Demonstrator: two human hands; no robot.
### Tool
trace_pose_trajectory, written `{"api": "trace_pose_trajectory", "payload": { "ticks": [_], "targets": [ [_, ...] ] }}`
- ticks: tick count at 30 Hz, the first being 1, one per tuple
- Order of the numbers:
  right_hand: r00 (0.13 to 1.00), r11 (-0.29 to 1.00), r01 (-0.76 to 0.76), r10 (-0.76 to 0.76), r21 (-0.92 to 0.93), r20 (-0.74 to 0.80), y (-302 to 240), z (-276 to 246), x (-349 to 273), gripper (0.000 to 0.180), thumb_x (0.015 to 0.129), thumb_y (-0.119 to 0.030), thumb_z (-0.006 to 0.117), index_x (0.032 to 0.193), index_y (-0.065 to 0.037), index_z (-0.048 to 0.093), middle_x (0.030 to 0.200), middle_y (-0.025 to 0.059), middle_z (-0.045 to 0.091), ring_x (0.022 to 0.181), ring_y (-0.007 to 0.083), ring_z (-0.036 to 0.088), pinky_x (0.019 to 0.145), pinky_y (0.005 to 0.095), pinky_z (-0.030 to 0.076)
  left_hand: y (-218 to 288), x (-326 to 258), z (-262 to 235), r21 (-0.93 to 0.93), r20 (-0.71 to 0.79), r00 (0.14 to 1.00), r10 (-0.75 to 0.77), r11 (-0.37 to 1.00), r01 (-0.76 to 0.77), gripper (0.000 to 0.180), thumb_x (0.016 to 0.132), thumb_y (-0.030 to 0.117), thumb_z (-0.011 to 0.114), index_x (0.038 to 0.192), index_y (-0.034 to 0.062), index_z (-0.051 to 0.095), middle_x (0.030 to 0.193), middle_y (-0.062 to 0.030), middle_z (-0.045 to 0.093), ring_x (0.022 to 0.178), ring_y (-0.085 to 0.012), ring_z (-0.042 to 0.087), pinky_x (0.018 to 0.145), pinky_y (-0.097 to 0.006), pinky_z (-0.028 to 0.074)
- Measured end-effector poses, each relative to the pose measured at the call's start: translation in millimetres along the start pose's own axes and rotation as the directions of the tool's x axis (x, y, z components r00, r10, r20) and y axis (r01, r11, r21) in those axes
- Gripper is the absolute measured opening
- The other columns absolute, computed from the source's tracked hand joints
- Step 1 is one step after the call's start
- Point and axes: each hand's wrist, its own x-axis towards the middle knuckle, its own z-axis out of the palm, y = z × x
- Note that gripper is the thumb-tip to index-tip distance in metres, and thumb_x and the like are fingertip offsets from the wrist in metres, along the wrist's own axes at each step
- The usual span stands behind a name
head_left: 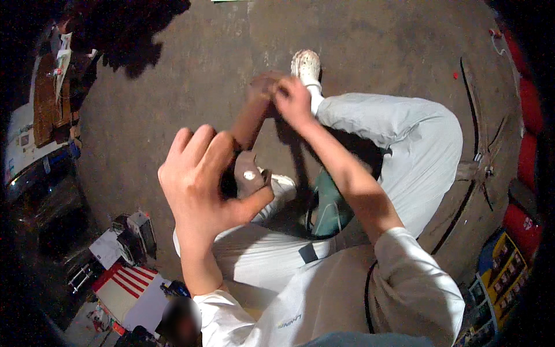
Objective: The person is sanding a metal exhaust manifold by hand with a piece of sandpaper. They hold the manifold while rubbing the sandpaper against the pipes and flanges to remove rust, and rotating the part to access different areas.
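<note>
A long brown piece [251,124] runs slantwise in front of me, above the floor. Its near end is flat and notched, with a bright round spot on it. My left hand [199,176] is closed round that near end, thumb along the notched part and the other fingers curled behind it. At the far end, my right hand [293,103] has its fingers pinched together on the brown piece, somewhat smeared by motion. What exactly the right fingertips press on is hard to make out.
Beside my bent leg lies a dark thing with long thin arms round a hub [480,170]. A green object [330,202] sits between my legs, near a white shoe [306,65]. Boxes and papers [110,246] stand at the left. Red items [529,104] line the right edge.
</note>
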Motion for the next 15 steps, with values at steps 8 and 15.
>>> {"api": "trace_pose_trajectory", "payload": {
  "ticks": [8, 15],
  "targets": [
    [0.999, 0.997, -0.046, 0.047, 0.058, -0.01, -0.3, -0.8, 2.3, 0.023, 0.083, -0.017, 0.082, 0.089, -0.001, 0.066, 0.088, 0.0176, 0.063, 0.076, 0.0357, 0.063, 0.067, 0.0419, 0.05, 2.6, 2.7, -6.2, 0.009, 0.012, 1.0, -0.002, 1.0, 0.002, 0.043, 0.05, 0.026, 0.078, 0.081, 0.0017, 0.06, 0.076, -0.0138, 0.052, 0.07, -0.0369, 0.052, 0.064, -0.042, 0.045],
    [0.991, 0.992, -0.129, 0.128, 0.004, 0.042, -3.3, -4.7, 3.8, 0.023, 0.083, -0.019, 0.082, 0.09, -0.003, 0.067, 0.09, 0.0158, 0.065, 0.082, 0.0374, 0.065, 0.07, 0.0443, 0.052, 3.3, 4.3, -10.0, 0.002, 0.077, 0.997, -0.031, 1.0, 0.031, 0.045, 0.049, 0.026, 0.077, 0.083, 0.0015, 0.061, 0.08, -0.0149, 0.054, 0.072, -0.0385, 0.054, 0.068, -0.044, 0.047]
  ]
}}
